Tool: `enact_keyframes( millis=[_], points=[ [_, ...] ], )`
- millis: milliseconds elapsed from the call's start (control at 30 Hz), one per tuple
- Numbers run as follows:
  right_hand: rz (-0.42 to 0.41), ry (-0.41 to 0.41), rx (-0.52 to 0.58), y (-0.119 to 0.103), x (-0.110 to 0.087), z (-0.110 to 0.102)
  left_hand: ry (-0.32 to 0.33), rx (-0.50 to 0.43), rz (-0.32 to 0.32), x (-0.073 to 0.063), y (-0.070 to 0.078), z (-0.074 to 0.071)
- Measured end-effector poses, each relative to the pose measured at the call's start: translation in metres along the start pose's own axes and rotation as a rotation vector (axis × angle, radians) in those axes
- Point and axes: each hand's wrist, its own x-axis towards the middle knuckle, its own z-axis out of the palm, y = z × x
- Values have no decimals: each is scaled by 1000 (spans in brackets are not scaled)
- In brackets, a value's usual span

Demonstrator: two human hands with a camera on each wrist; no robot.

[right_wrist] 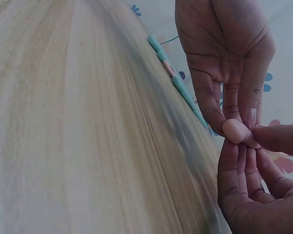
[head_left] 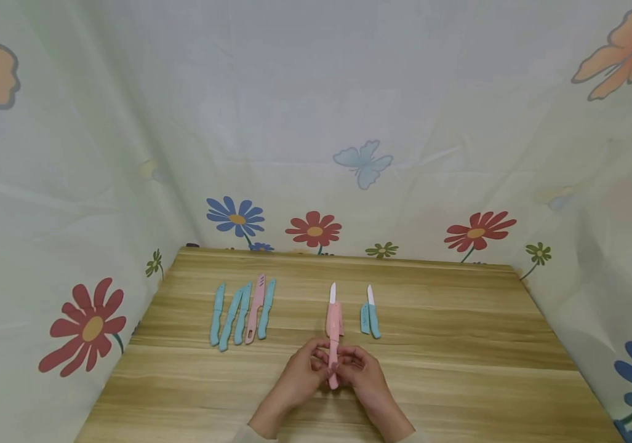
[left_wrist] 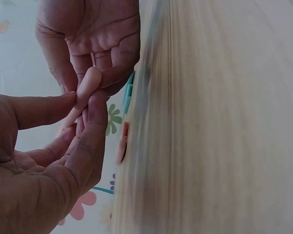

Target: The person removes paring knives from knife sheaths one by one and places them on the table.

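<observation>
Toward the near side of the wooden desk, in the middle of its width, a held pink knife is kept above the surface, between the two hands. Its long axis is laid roughly from the near side to the far edge: the butt of the handle is pointed at the wearer, and the end that appears to be sheathed is directed at the far edge. The handle is reached equally from both sides, so neither hand can be called nearer. By the left hand the handle is pinched between thumb and fingers; by the right hand it is pinched likewise from the other side. Both are nearly closed, with only the handle's thickness between thumb and fingers.

Eight knives are counted. Five are set in a row toward the far left corner, apparently all covered: four teal knives and one pink slotted knife, which is placed second from the right, all roughly lengthwise to the far edge. One is in the hands. Two are left bare farther up the desk: a white blade is seen just beyond the held one, and a bare teal-handled knife is found to its right, with one loose teal sheath beside it. Pink pieces are partly hidden under the held knife; which is handle and which is sheath cannot be told.
</observation>
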Motion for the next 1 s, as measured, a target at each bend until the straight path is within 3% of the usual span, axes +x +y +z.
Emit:
enact_keyframes(
  millis=[767,1000],
  points=[
    [21,-26,30,3,-1,0,-23,21,-22,1,-3,-5],
    [20,-30,19,1,-3,0,-25,6,10,12,-4,-17]
  ],
)
